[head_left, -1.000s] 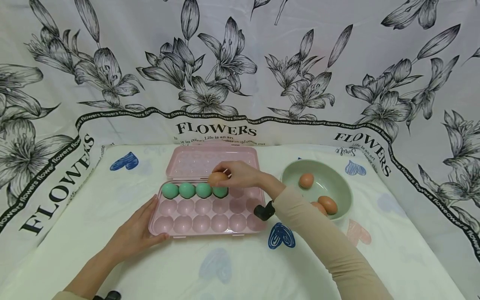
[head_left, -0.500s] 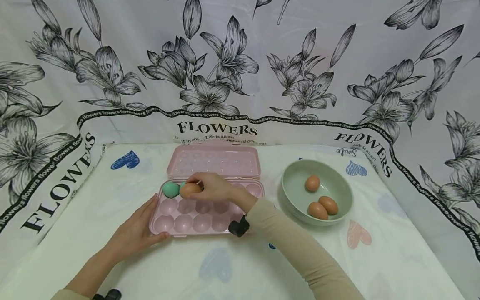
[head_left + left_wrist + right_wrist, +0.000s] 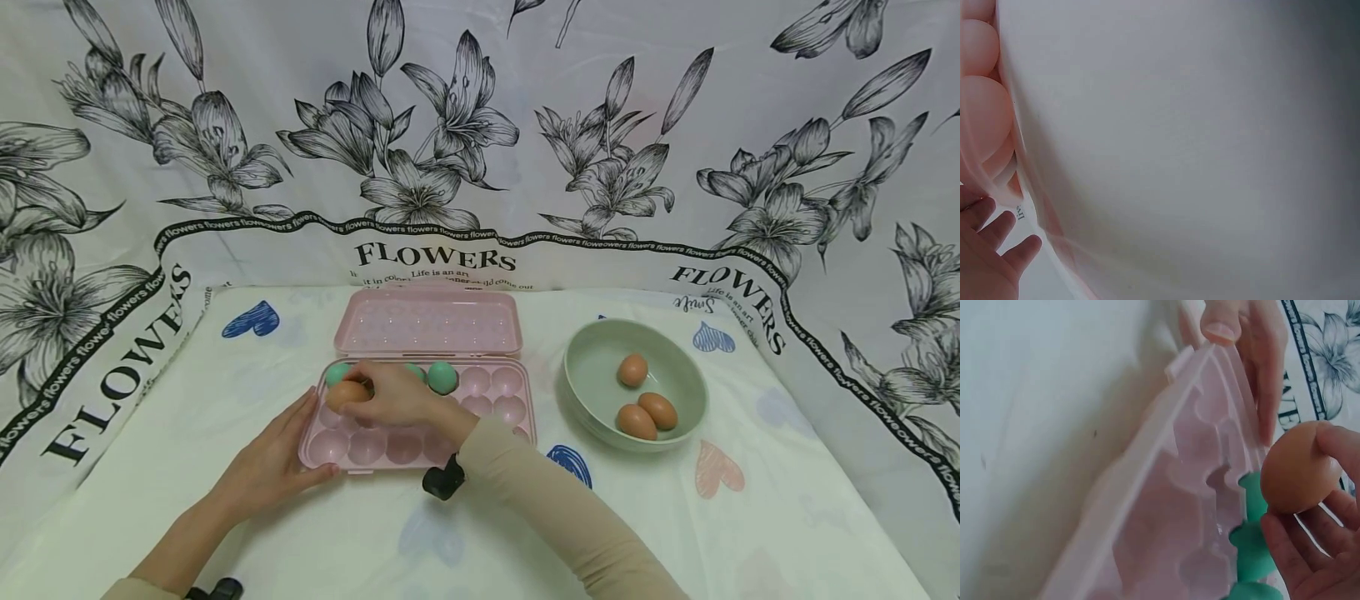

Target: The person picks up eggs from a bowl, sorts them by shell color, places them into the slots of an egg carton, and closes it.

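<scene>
My right hand (image 3: 397, 397) pinches a brown egg (image 3: 348, 397) between thumb and fingertips, over the left end of the pink egg tray (image 3: 416, 469). In the right wrist view the brown egg (image 3: 1300, 467) shows above the tray's rim, beside the green eggs (image 3: 1252, 553). Those green eggs (image 3: 442, 377) sit in the back row; my right hand partly hides them. At the tray's front left corner my left hand (image 3: 264, 457) rests with fingers straight along the side and thumb by the front edge. The left wrist view shows its fingers (image 3: 1021, 255) beside the tray (image 3: 985, 119).
To the right stands a light green bowl (image 3: 596, 433) holding several brown eggs (image 3: 657, 411). The tray's pink lid (image 3: 427, 321) lies open behind it. A white cloth with printed hearts (image 3: 718, 469) covers the table, and a flower-printed curtain (image 3: 480, 150) hangs at the back.
My right hand has carried the brown egg leftward across the back row of green eggs and slightly toward the front. My left hand has stayed at the tray's corner.
</scene>
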Demonstrator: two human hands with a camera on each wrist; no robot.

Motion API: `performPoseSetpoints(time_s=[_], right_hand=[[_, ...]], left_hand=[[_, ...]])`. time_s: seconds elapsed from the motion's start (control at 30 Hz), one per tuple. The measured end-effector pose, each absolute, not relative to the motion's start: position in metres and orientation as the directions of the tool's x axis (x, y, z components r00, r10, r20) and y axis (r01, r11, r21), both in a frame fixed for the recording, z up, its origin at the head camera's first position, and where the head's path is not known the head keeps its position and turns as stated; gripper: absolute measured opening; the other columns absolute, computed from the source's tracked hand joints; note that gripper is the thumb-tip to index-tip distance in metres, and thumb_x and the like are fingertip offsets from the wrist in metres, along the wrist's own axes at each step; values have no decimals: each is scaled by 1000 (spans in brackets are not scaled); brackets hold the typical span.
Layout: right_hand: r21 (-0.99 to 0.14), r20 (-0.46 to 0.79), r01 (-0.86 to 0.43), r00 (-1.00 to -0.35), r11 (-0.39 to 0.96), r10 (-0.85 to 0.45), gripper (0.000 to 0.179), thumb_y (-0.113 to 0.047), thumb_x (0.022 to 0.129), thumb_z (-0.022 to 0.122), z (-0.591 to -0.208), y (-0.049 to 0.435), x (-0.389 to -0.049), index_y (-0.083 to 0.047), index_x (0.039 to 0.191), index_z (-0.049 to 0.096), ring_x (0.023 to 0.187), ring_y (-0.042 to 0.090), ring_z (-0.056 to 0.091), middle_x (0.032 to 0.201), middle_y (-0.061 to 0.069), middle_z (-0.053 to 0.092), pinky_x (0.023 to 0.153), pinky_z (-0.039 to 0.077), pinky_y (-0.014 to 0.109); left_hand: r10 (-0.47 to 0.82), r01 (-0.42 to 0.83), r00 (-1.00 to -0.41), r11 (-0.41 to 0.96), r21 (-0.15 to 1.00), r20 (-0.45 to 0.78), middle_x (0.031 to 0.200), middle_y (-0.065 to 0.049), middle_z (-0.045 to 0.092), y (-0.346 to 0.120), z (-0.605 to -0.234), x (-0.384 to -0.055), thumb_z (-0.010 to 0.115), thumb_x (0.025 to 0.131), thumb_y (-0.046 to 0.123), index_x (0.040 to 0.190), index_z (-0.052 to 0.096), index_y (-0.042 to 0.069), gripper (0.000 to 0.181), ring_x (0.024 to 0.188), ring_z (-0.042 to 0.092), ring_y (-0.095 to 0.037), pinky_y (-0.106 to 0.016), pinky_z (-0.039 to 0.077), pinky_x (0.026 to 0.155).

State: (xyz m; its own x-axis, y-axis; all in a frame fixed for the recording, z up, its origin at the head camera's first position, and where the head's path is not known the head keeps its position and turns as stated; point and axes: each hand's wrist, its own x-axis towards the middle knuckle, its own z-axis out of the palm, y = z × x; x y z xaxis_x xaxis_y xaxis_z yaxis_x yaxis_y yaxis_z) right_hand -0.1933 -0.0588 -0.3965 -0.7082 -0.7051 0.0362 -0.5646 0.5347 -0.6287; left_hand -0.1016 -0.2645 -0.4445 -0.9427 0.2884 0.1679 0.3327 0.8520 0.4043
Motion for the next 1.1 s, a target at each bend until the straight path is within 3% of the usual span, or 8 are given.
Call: performPoseSetpoints(time_s=[0.37, 0.6, 0.8, 1.1], right_hand=[[-674, 23, -501, -749, 542, -663, 46, -35, 80, 71, -406, -74, -187, -18, 119, 55, 90, -5, 51, 106, -12, 60, 77, 41, 6], [-613, 22, -525, -758, 590, -652, 45, -43, 81, 67, -412, -77, -186, -24, 120, 55, 92, -5, 52, 108, -15, 60, 76, 42, 7], [-597, 49, -551, -751, 583, -659, 43, -38, 82, 67, -416, -81, -185, -20, 120, 56, 87, -6, 52, 103, -14, 61, 74, 40, 5], [-480, 125, -648, -717, 591, -685, 40, -34, 82, 68, -418, -85, -182, -18, 117, 59, 89, -2, 51, 102, -12, 59, 77, 38, 6]], left_hand=[[297, 350, -935, 850, 394, 192, 148, -17, 29, -267, -447, -103, 73, 69, 56, 146, 21, 2, 107, 129, 35, -40, -57, 39, 93], [298, 351, -935, 852, 389, 191, 148, -17, 29, -266, -447, -103, 72, 68, 57, 145, 23, 2, 107, 128, 36, -39, -57, 40, 93], [302, 358, -932, 850, 386, 199, 148, -16, 29, -266, -448, -102, 72, 68, 56, 145, 23, 2, 106, 129, 35, -37, -56, 40, 92], [301, 367, -927, 844, 391, 222, 147, -16, 30, -266, -449, -102, 74, 68, 53, 145, 23, 3, 105, 128, 37, -38, -55, 40, 91]])
